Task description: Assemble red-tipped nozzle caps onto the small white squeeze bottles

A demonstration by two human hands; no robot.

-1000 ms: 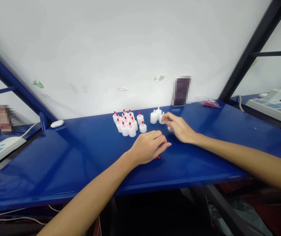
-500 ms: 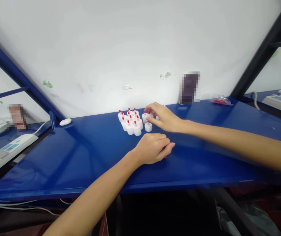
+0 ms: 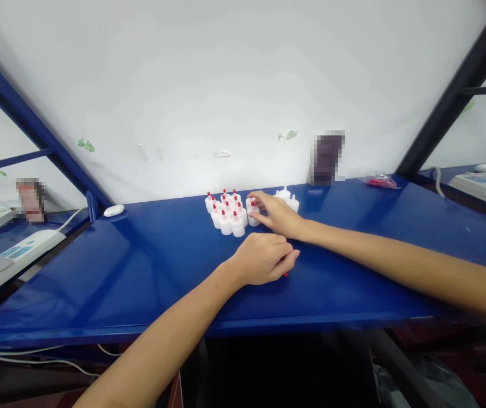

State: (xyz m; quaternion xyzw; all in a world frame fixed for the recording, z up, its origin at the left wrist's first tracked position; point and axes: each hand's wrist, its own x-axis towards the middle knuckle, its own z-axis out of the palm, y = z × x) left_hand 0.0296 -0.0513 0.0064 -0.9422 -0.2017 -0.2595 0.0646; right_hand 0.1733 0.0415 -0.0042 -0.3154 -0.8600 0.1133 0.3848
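My right hand (image 3: 280, 215) has its thumb and fingers around a small white dropper bottle (image 3: 253, 216) with a red cap, at the right edge of a cluster of similar bottles (image 3: 226, 218). The cluster stands upright on the blue table, its red tips pointing up. Behind the right hand are several white bottles (image 3: 293, 203) with bare white nozzles, partly covered by the hand. Nearer the front, my left hand (image 3: 264, 259) rests on the table with curled fingers; what they hold is hidden. A small red piece (image 3: 286, 275) shows just below them.
The blue table (image 3: 153, 272) runs along a white wall. A clear bag with red pieces (image 3: 381, 181) lies at the back right, beside a blurred dark object (image 3: 327, 158). A white earphone case (image 3: 114, 211) sits at the left. Power strips (image 3: 17, 258) lie past the frame's posts.
My right hand has moved slightly left and toward me, bringing a red-capped bottle against the cluster. White-nozzled bottles behind it have come into view. My left hand has hardly moved.
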